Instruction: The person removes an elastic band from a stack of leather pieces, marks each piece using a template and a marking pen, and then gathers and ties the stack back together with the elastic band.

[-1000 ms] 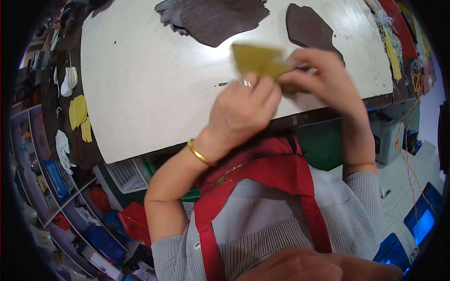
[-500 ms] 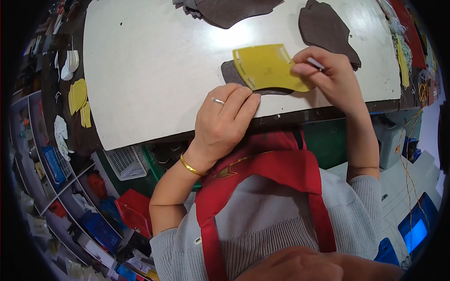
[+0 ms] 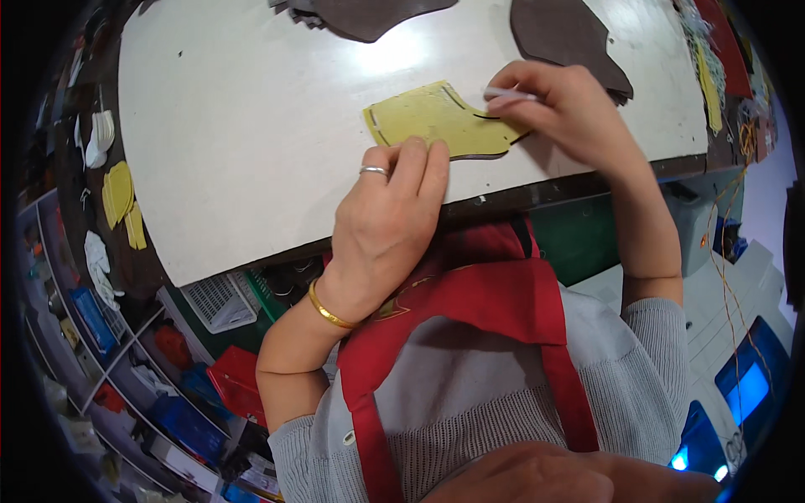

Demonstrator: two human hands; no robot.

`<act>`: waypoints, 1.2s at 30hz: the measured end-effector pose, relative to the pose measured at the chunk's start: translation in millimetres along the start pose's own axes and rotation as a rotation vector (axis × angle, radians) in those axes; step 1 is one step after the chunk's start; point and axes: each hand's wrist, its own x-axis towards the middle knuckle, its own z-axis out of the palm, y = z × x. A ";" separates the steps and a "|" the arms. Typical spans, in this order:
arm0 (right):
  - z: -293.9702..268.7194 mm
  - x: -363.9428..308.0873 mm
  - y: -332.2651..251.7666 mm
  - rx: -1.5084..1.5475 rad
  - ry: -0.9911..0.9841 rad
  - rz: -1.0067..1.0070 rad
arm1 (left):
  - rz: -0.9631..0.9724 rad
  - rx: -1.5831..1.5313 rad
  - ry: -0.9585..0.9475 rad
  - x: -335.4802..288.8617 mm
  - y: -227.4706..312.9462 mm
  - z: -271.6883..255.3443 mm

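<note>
Wearing a red apron [image 3: 453, 298], the person works at the near side of a pale bench [image 3: 251, 142]. The left hand [image 3: 387, 201] lies with fingers together, their tips on the lower edge of a yellow template [image 3: 419, 117]; its thumb is hidden, so I cannot tell whether it pinches anything. The right hand [image 3: 566, 109] is closed around a pale, pen-like stick [image 3: 510, 93] at the template's right end; whether it also grips the template is unclear. Half a second ago the template was angled, baring much of a dark brown piece [image 3: 482, 156] beneath; now it covers that piece, leaving a thin dark rim along its lower edge. The two appear nearly aligned. Beyond lie a brown stack [image 3: 373, 17] and, to the right, more brown pieces [image 3: 562, 33].
</note>
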 end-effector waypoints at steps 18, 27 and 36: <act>-18.1 -4.3 -7.2 -0.288 0.373 -0.465 | 0.172 0.151 -0.060 8.5 33.1 16.4; 33.0 52.8 -67.8 -0.377 -0.365 -0.450 | 0.112 0.056 0.085 4.2 38.0 26.8; 5.3 35.4 -25.7 0.102 0.142 -0.230 | 0.078 0.267 0.016 20.0 43.0 17.9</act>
